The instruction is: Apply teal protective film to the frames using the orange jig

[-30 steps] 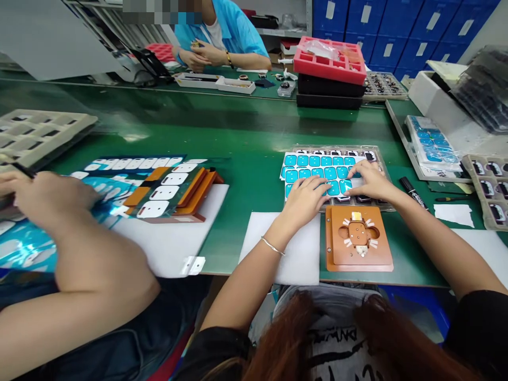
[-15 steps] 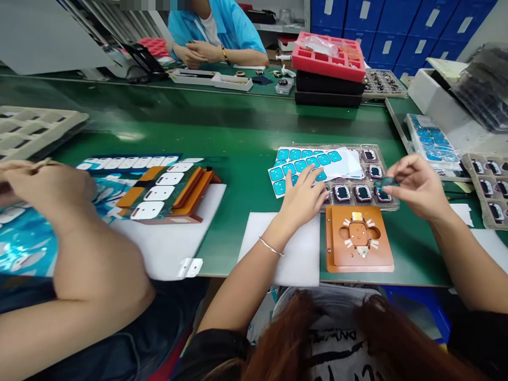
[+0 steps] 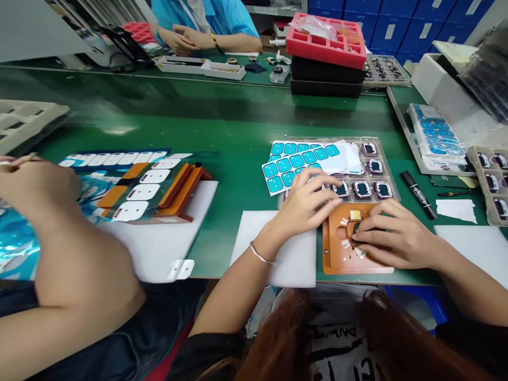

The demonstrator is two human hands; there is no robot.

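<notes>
My right hand (image 3: pixel 397 235) is over the orange fixture block (image 3: pixel 332 255), its fingers closed on a small dark squarish piece (image 3: pixel 354 232) at the block's central recess. The fingers hide most of that piece. My left hand (image 3: pixel 307 206) hovers with fingers apart and nothing in them, between the block and the blue sticker sheets (image 3: pixel 296 161). Those sheets lie across part of a clear tray (image 3: pixel 392 177) of dark square watch-like modules (image 3: pixel 362 189), just behind the block. A white foam pad (image 3: pixel 293 259) lies beneath my left wrist.
A black marker (image 3: pixel 418 194) and a white paper scrap (image 3: pixel 456 210) lie right of the tray. Another module tray (image 3: pixel 490 182) stands far right. On the left, a co-worker's arm (image 3: pixel 79 238) is beside orange blocks (image 3: pixel 174 185). A red tray (image 3: pixel 325 37) tops black boxes behind.
My right hand has come down and left from beside the tray to the orange block with the small piece. My left hand has shifted slightly toward the block, off the sticker sheets.
</notes>
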